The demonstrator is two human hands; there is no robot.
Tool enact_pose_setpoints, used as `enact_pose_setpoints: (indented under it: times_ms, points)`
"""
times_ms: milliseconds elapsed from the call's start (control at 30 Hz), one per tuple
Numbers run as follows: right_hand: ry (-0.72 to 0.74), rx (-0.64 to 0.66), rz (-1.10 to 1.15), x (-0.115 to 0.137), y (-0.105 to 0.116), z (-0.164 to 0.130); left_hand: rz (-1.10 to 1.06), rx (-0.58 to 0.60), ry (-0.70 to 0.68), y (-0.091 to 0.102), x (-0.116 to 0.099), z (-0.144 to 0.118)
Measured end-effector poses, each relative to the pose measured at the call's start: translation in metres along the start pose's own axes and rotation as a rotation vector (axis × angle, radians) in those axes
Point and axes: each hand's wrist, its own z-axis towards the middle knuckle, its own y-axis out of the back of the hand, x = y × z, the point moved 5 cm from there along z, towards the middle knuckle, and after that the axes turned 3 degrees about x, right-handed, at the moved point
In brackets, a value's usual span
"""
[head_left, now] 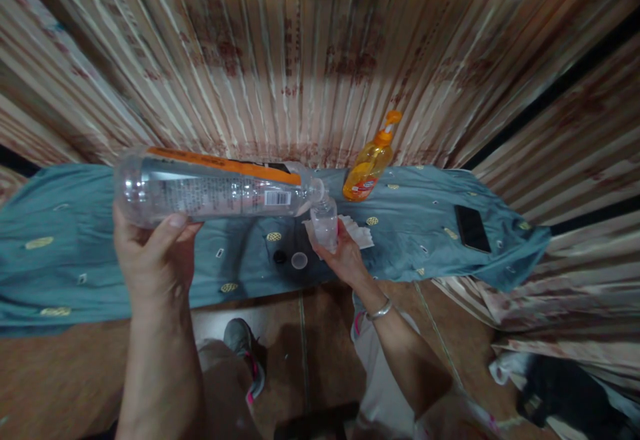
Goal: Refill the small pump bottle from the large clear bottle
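Observation:
My left hand (156,253) is closed around the base end of a large clear plastic bottle (220,190) with an orange and grey label. The bottle lies nearly level in the air, its open neck pointing right. Right at that neck is the mouth of a small clear bottle (326,225), gripped by my right hand (345,253) and held roughly upright. Whether liquid is passing between them is too small to tell. Below, a black cap (280,257) and a round translucent lid (299,261) lie on the cloth. A white tissue (359,232) is partly behind my right hand.
An orange pump bottle (369,167) stands at the back of the narrow table with its teal cloth (415,227). To the right lies a black phone (472,229). A pleated patterned curtain (260,47) hangs close behind. Dark fabric (570,393) is at lower right.

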Motion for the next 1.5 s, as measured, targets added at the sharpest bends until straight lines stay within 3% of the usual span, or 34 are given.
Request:
enact_pose_setpoints:
  times_ms: [667,1100,1500]
  points:
    - [0.007,-0.050,-0.036,-0.001,0.005,0.000,-0.005,-0.019,0.057,-0.007,0.001,-0.006]
    - [-0.090,0.009,-0.007,-0.003,0.006,0.003,-0.014,0.000,0.064,-0.012,0.003,-0.009]
    - [-0.074,-0.034,0.102,0.000,0.005,0.009,-0.043,0.033,0.092,-0.004,0.016,-0.008]
